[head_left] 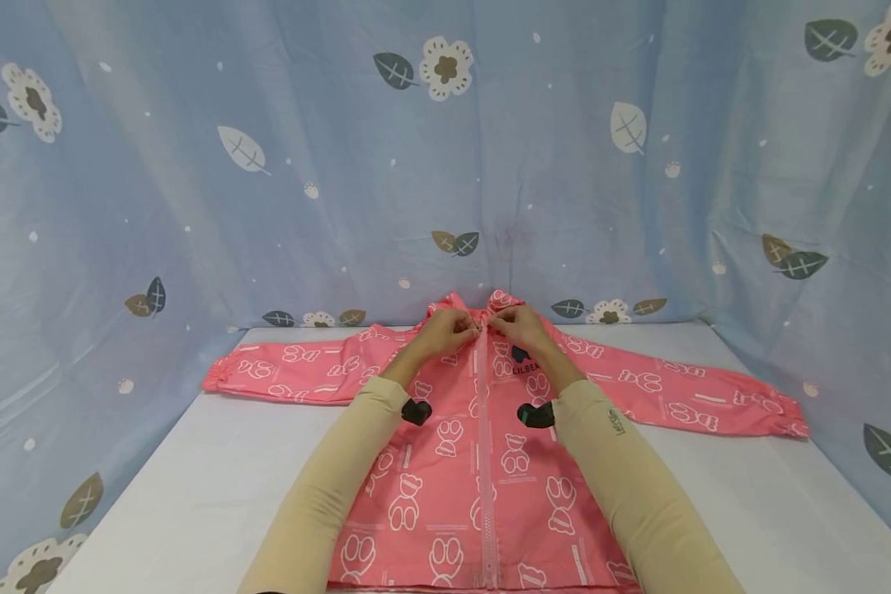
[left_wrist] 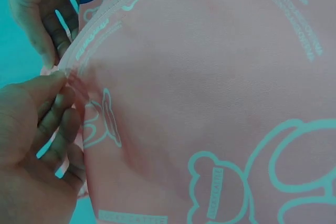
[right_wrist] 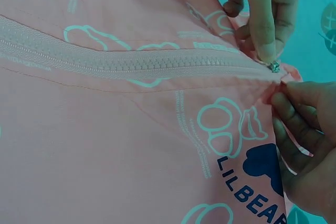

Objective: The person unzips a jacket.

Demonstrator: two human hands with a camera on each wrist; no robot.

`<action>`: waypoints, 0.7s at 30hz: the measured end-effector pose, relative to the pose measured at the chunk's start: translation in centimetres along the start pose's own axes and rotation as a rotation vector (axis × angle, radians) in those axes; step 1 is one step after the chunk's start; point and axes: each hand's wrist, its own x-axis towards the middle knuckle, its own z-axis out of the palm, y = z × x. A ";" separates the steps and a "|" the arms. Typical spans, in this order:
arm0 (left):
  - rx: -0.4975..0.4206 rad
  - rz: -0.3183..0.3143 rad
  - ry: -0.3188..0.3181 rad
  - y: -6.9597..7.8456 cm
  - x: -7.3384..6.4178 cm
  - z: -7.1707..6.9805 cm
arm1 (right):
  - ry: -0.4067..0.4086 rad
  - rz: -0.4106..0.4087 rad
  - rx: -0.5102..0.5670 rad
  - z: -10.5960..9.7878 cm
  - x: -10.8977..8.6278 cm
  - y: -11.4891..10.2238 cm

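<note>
A pink zip-up jacket [head_left: 453, 462] with white bear outlines lies front up, its sleeves spread to both sides. The zipper [right_wrist: 157, 64] runs closed from the hem up to the neck, where the metal slider [right_wrist: 274, 67] sits. My left hand [head_left: 449, 332] is at the neck, thumb and fingertip pinching right at the slider. Just across the zipper, my right hand [head_left: 520, 327] pinches the jacket's edge fabric below the collar [head_left: 501, 299]. In the right wrist view the two hands' fingertips are close together. Below my right hand shows the dark LILBEAR print [right_wrist: 261, 169].
The jacket rests on a white table [head_left: 193, 487]. Blue curtains [head_left: 327, 165] with leaves and flowers stand behind and at both sides. The left sleeve [head_left: 282, 371] and right sleeve [head_left: 698, 396] reach toward the side curtains.
</note>
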 end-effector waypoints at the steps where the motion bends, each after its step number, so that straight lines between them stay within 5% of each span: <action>1: -0.015 -0.009 -0.001 0.0 0.0 0.0 | 0.000 0.003 0.002 0.0 0.0 0.0; 8: -0.119 -0.066 0.017 -0.3 -0.4 -0.1 | -0.004 0.016 0.001 -0.1 -0.1 -0.2; 21: -0.176 -0.019 -0.021 -0.3 -1.0 -0.5 | -0.003 0.029 -0.008 -0.2 -0.2 -0.4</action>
